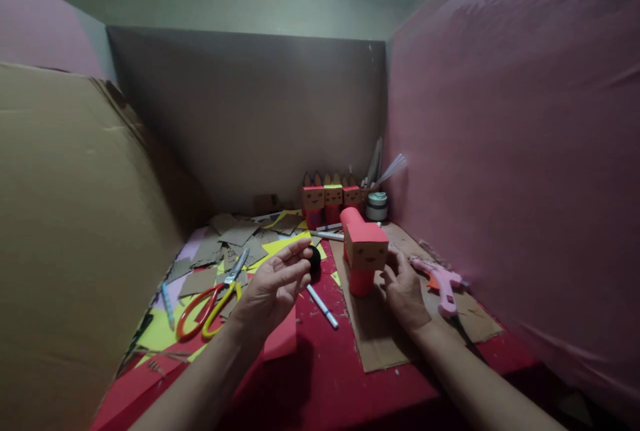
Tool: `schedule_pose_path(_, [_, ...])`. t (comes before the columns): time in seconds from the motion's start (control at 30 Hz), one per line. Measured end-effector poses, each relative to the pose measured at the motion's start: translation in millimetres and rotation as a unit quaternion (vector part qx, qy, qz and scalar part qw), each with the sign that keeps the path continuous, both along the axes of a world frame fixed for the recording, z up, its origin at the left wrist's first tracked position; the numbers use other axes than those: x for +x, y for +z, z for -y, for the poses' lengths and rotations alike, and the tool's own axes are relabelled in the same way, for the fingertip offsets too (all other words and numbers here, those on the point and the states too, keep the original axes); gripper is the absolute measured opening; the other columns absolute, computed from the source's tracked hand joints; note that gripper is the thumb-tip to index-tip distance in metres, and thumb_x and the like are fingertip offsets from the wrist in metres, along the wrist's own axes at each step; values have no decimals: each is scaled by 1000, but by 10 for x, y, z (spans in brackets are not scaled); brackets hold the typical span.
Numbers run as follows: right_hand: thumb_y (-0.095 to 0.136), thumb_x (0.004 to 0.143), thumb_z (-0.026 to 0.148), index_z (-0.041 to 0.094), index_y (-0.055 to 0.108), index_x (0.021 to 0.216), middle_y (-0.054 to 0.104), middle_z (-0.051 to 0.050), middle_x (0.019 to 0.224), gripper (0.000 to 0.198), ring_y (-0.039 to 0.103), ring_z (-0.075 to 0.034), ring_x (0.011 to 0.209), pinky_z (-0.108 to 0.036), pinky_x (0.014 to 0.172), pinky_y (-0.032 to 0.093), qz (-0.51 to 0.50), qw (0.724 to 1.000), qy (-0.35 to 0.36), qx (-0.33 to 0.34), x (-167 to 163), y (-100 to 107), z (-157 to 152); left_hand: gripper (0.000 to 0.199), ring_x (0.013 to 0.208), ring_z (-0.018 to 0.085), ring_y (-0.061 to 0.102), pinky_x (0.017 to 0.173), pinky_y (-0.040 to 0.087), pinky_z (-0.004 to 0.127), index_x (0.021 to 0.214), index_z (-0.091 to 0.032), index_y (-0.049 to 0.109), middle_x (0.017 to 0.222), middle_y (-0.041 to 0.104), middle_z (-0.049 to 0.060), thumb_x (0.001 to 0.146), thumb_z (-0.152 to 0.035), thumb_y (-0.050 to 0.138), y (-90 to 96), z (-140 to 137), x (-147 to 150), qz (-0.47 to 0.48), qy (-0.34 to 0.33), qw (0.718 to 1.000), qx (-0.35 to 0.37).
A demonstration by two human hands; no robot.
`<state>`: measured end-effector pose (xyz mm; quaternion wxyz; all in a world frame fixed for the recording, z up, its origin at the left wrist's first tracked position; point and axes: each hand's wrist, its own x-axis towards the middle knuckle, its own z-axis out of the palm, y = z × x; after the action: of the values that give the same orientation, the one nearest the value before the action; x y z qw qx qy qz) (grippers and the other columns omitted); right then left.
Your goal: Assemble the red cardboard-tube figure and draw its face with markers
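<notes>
My left hand [275, 282] is raised over the table with its fingers stretched out and the palm partly turned up. Just past its fingertips shows a round black thing [315, 260]; I cannot tell its kind or whether the fingers touch it. A box-headed cardboard figure [367, 254] with a red paper top, a drawn face and red tube parts stands upright on a cardboard sheet [383, 347]. Close against its right side is my right hand [404, 289], fingers slightly bent and apart, touching or nearly touching it.
Scissors [215, 307], cardboard scraps [240, 231] and a blue pen [167, 305] lie left. A white marker [323, 306] rests mid-table. A pink glue gun [443, 282] is at right. Behind stand three similar figures [333, 196] and a lidded jar [377, 206]. A pink wall [525, 151] bounds the right.
</notes>
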<state>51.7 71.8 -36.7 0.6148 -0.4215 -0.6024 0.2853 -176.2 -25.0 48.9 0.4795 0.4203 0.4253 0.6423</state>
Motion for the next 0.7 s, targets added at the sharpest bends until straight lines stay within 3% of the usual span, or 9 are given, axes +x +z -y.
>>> schedule_pose_path(0.17, [54,81,32,21,59,108,72,-13,107,30,68,-30,100,-49,88,55,28,1000,2,-4,8,-22,61,48,75,18,64,64,56,31,106,-17,72,99,69,12,60,-28,81,57,-10,-114,47,-78,996,-12])
schedule_pose_path(0.33, [58,85,36,22,58,108,70,-11,104,27,67,-28,96,-46,85,53,37,998,-41,41,18,-2,118,39,53,9,50,51,44,24,97,-20,74,69,59,-1,59,-22,82,264,-200,-18,86,-182,979,38])
schedule_pose_path(0.5, [54,91,34,22,59,97,64,-6,89,14,60,-23,83,-40,78,49,51,990,-99,81,37,-16,138,7,48,6,45,49,33,22,68,-17,73,56,57,-3,66,-21,77,277,-240,130,-49,-253,965,51])
schedule_pose_path(0.7, [49,97,33,23,59,95,53,2,72,15,50,-17,66,-33,67,42,53,988,-101,100,62,25,191,17,54,8,52,56,40,23,70,-13,72,61,63,0,66,-28,80,66,-122,251,-137,-334,932,-26])
